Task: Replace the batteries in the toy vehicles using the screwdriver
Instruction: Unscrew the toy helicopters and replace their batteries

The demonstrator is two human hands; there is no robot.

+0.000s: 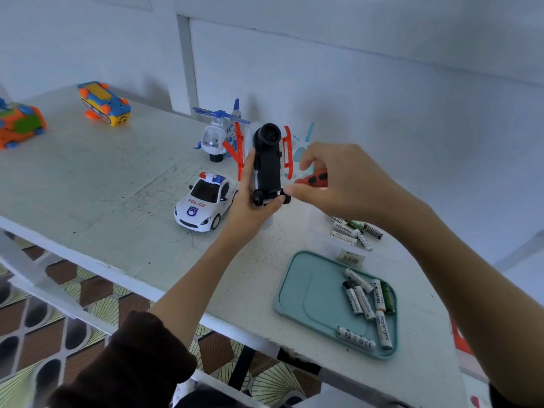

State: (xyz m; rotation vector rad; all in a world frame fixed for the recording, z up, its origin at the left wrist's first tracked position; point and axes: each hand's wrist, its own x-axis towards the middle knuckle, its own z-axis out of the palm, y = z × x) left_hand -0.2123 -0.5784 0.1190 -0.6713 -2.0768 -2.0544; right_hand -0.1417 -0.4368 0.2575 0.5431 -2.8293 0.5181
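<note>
Held above the white table point(88, 172): one toy helicopter point(266, 160) with red skids, belly up and black underside showing, clasped from the left by the left hand point(250, 198); the right hand point(338, 184) is closed on a red screwdriver point(313, 178), fingertips touching the toy's near wheels. On the table: a police car point(204, 203) just left of the hands, a blue-rotored helicopter point(219, 134) beyond it, two bright vehicles point(104, 103) far left. At near right, a teal tray point(306, 293) with loose batteries point(366, 304), and a clear tub point(323, 240) with more just behind.

White table point(117, 178), pale wall point(353, 69), patterned floor point(44, 325)
</note>
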